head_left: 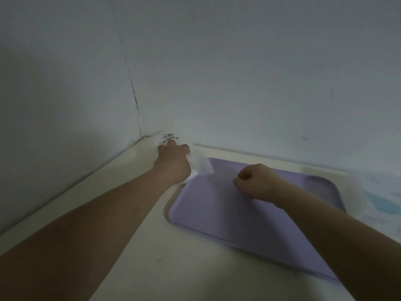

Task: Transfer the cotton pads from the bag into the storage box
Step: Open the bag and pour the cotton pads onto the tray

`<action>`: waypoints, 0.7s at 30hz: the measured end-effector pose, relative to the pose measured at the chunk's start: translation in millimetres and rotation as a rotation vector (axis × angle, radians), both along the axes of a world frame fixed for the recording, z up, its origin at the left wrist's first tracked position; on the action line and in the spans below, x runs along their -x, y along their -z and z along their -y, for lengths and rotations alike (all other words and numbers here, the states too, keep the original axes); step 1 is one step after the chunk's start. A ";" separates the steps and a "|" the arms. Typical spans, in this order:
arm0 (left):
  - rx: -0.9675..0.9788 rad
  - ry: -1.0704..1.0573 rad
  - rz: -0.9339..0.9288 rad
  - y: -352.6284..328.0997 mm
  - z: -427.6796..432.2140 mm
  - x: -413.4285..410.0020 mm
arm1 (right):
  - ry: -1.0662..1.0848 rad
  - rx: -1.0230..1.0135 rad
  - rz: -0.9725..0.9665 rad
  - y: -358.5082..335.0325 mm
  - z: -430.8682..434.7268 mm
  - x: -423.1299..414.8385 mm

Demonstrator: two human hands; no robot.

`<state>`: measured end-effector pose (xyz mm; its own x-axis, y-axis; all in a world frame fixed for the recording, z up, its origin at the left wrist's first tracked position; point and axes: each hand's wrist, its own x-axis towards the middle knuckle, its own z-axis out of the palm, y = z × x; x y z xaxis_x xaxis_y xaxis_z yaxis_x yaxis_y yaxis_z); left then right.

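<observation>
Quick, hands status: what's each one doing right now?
Left hand: gripping the white bag.
Right hand: curled shut above the purple tray, nothing visible in it.

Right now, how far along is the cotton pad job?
Nothing looks done: no pads lie on the purple tray. In hand: the left hand grips the white bag by the wall; the right hand is curled, seemingly empty. Left: every pad; no box clearly shows.

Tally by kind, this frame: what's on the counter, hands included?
Hands: 2, left hand and right hand
White bag: 1, held by the left hand
Purple tray: 1
Blurred white-and-blue item: 1, right edge, unidentifiable
Total: 5
</observation>
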<state>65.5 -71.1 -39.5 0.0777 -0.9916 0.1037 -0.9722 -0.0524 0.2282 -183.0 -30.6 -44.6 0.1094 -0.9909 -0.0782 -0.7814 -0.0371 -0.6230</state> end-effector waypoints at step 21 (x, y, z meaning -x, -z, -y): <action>0.362 0.379 -0.748 17.0 -75.7 179.0 | 0.205 0.223 0.530 -13.2 -9.7 97.8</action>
